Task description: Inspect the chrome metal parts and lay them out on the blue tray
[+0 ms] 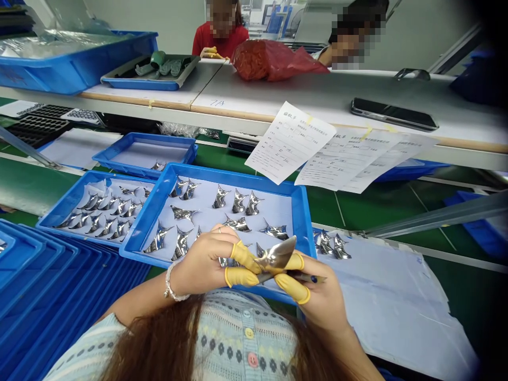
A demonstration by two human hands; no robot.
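Note:
My left hand (202, 259) and my right hand (319, 299) meet above the near edge of a blue tray (234, 177), their fingers in yellow finger cots. Between them they pinch a curved, polished metal piece (277, 255). My right hand also holds a slim dark pen-like tool (305, 277), its tip near that piece. Several similar winged metal pieces (237, 224) lie on white paper in the tray. My hands hide the tray's near part.
A second blue tray (67, 203) of metal pieces stands to the left, and a smaller one (143, 138) beyond. Stacked blue trays (51, 296) fill the lower left. More pieces (331, 246) lie on a paper sheet (389, 296) at right. A shelf (317, 98) above holds a phone (392, 114) and forms (289, 143). Co-workers (220, 32) sit beyond.

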